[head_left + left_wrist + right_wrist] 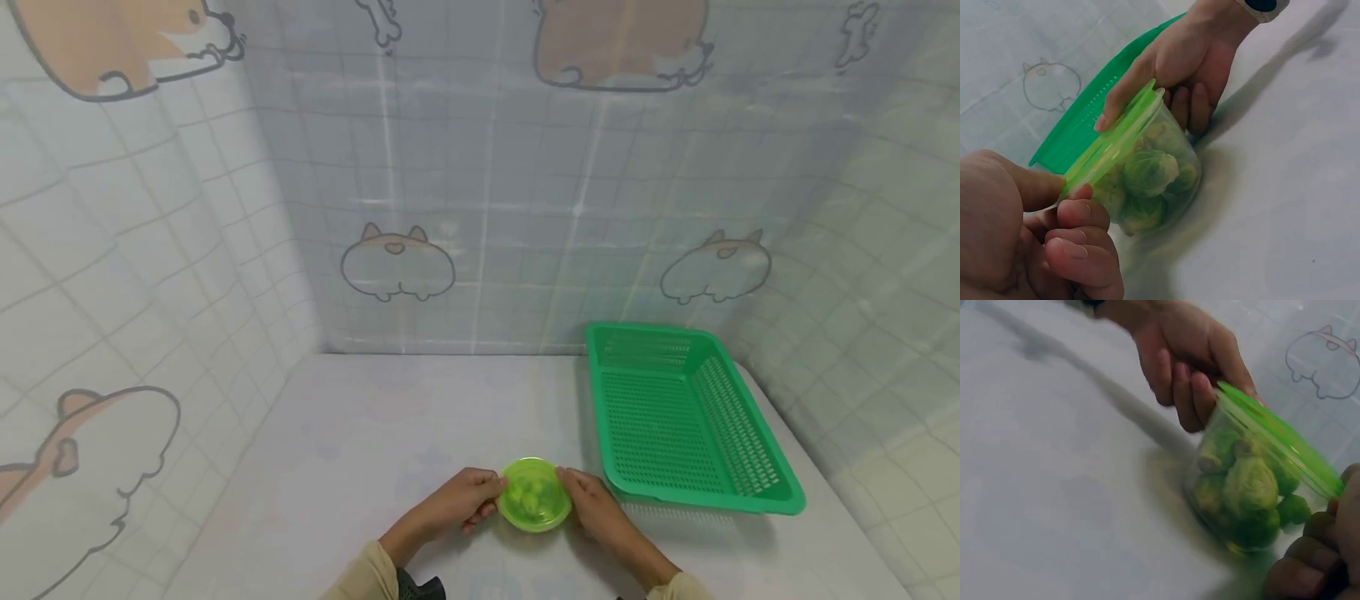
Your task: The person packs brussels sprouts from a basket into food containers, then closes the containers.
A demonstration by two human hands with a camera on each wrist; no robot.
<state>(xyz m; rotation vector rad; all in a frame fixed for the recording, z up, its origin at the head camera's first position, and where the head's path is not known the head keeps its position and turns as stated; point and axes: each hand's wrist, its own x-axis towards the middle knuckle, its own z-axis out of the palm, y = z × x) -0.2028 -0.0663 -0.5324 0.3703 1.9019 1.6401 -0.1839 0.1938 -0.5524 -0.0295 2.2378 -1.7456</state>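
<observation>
Between the two hands is a small clear tub (1194, 497) with a see-through green lid (534, 493) on top. Several Brussels sprouts (1150, 174) show through its side. My left hand (467, 498) pinches the lid's rim at the left, thumb on top and fingers beneath. On the opposite side my right hand (595, 506) pinches the rim the same way, its thumb (1113, 103) lying along the lid's edge. The lid lies over the whole mouth of the tub; whether it is fully pressed down I cannot tell. The tub is at the table's surface, near the front.
A green slotted basket (600, 417) stands to the right, close behind the right hand. White table (360, 433) surface spreads to the left and behind the tub. Printed curtain-like walls (480, 208) enclose the back and both sides.
</observation>
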